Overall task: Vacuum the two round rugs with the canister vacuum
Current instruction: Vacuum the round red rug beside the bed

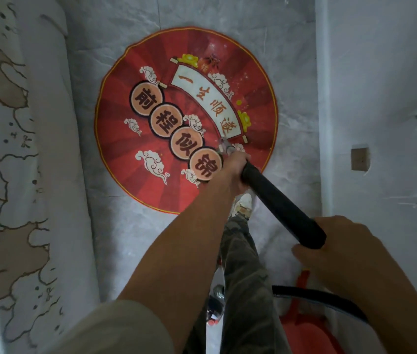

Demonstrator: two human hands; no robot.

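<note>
Left hand (pixel 233 172) grips the wand (pixel 279 200) ahead, right hand (pixel 342 249) grips its rear (for leverage), aiming onto the rug (pixel 123 141).

The round rug (pixel 184 118) lies on a narrow strip of floor (pixel 130 238), a patterned white cloth (pixel 23 149) hanging close along its left and a white wall (pixel 381 72) near on its right, with thin bare margins either side and open floor beyond its far edge. At the near rim stand a leg (pixel 243 264) and shoe (pixel 243 204), the wand (pixel 279 203) slants above them, and the red canister (pixel 302 330) with its hose (pixel 317 297) crowds the lower right.
</note>
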